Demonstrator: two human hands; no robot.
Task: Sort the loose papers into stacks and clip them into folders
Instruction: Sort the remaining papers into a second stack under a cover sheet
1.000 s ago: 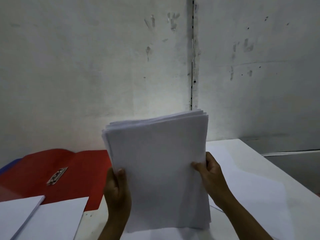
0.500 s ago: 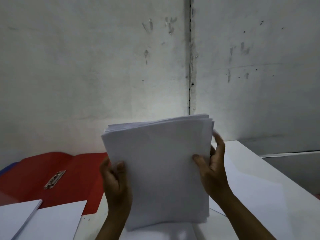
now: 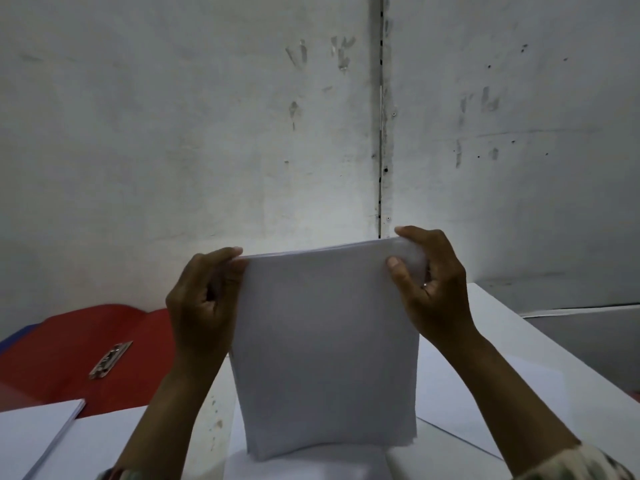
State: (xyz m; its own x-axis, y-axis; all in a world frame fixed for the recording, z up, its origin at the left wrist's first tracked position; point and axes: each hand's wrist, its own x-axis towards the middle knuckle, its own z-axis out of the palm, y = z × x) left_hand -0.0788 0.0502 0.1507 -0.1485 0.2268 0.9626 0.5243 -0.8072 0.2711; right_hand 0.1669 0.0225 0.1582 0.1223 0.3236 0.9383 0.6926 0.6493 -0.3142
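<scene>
Currently we're pinching the paper stack (image 3: 325,344) upright at its top corners, left hand (image 3: 204,299) and right hand (image 3: 433,285); its unsupported bottom edge could fan out.

No readable text, labels or numbers anywhere; sheets blank.

The sheaf of paper (image 3: 325,348) between the hands is matt white, smooth, its lower edge slightly bowed. Left of the left hand (image 3: 201,303) lies a red folder (image 3: 69,344) with a faint plastic sheen, carrying a shiny metal clip (image 3: 110,360). The tabletop (image 3: 519,358) under the right hand (image 3: 433,289) looks smooth, white and matt. The wall (image 3: 173,133) behind is rough, scuffed, dull grey-white.
</scene>
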